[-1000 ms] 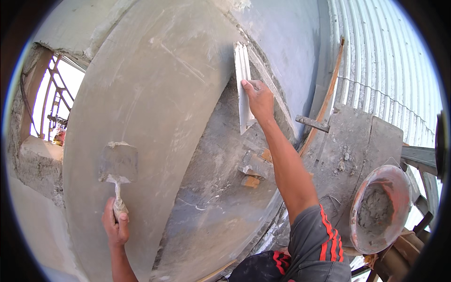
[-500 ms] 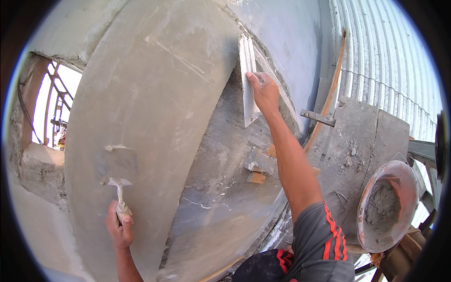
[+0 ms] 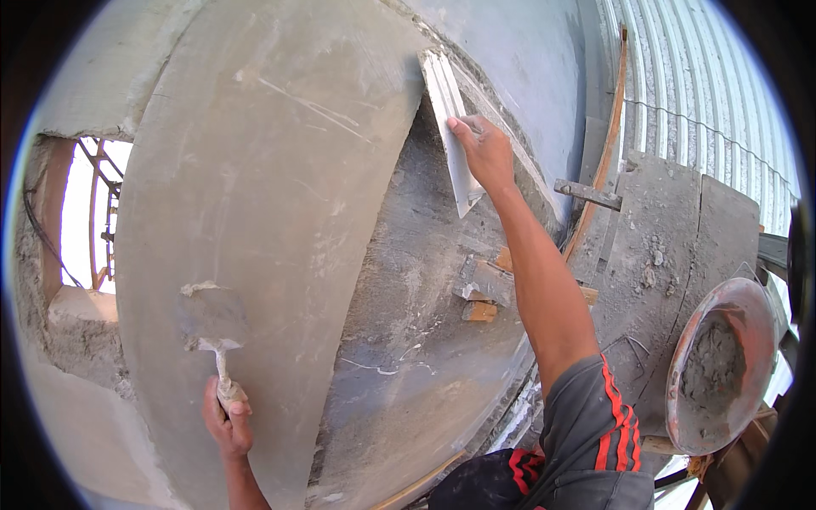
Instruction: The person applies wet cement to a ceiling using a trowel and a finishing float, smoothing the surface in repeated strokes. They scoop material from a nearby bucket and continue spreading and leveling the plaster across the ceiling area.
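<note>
Head view, and both hands are busy! On the left, the left hand [image 3: 228,421] has its fingers wrapped round the handle of a trowel [image 3: 212,316], a snug grip, blade pointing up the picture over the smooth grey plaster [image 3: 280,212]; whether that blade touches, I can't tell. Across to the right hand [image 3: 486,155], thumb on top, closed on a long, pale, ridged float [image 3: 460,174]. That float sits near the top of the rough, dark strip [image 3: 399,255], its upper end right at the plaster's edge, leaning slightly left. Below it, small wooden blocks [image 3: 480,312] lie left of the right forearm. Over at the far right, a bucket [image 3: 674,382] tilts in view with grey mortar [image 3: 712,361] inside, just beside dusty boards [image 3: 654,217]. A thin wooden strip [image 3: 608,136] curves up past a short bar [image 3: 588,195], corrugated sheeting [image 3: 705,85] beyond.
</note>
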Demonstrator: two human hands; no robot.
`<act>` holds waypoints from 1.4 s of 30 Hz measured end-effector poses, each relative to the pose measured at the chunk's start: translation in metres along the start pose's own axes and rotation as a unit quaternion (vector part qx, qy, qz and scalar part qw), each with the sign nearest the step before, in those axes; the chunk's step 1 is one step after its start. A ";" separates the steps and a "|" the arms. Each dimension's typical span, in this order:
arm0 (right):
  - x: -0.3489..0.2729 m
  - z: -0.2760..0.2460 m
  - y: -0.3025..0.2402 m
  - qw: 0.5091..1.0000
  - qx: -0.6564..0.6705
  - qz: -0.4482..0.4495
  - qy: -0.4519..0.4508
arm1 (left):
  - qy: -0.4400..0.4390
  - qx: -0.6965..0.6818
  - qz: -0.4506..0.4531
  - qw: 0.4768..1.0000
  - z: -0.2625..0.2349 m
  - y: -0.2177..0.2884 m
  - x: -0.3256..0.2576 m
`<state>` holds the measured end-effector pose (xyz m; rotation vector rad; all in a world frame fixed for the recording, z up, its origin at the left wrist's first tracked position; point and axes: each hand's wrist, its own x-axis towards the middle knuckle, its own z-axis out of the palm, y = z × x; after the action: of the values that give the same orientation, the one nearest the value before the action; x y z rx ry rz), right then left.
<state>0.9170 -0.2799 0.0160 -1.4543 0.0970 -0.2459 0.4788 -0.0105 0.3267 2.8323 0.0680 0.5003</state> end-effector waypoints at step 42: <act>-0.063 0.007 0.025 0.878 0.435 0.154 -0.126 | 0.013 0.002 -0.002 1.000 0.001 -0.005 -0.002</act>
<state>0.8597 -0.2569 -0.0132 -0.5419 -0.0030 0.1617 0.4776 -0.0060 0.3237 2.8293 0.0786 0.5380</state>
